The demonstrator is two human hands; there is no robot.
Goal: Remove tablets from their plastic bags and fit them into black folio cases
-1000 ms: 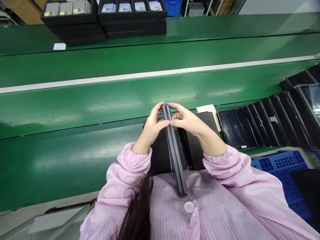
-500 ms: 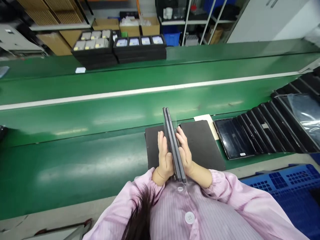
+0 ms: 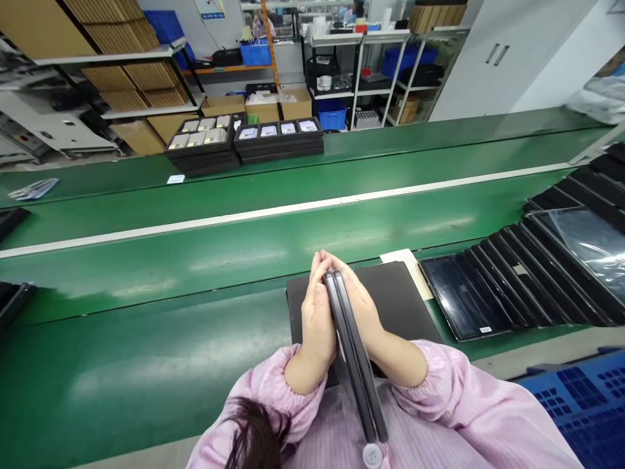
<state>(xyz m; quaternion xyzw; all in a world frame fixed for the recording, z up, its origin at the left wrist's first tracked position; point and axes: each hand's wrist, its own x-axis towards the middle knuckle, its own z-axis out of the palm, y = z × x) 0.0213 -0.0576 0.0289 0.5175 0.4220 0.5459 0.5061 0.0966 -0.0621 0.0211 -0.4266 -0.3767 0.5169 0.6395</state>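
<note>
Now, in the head view, the left hand (image 3: 317, 326) and the right hand (image 3: 364, 312) cup the far end of two dark panels (image 3: 359, 352) — half a second ago it stuck out bare past the fingers. The grip presses the pair upright between both palms, over the black mat (image 3: 390, 293) on the tabletop (image 3: 170, 365) — seemingly a surer hold, keeping them aligned.
</note>
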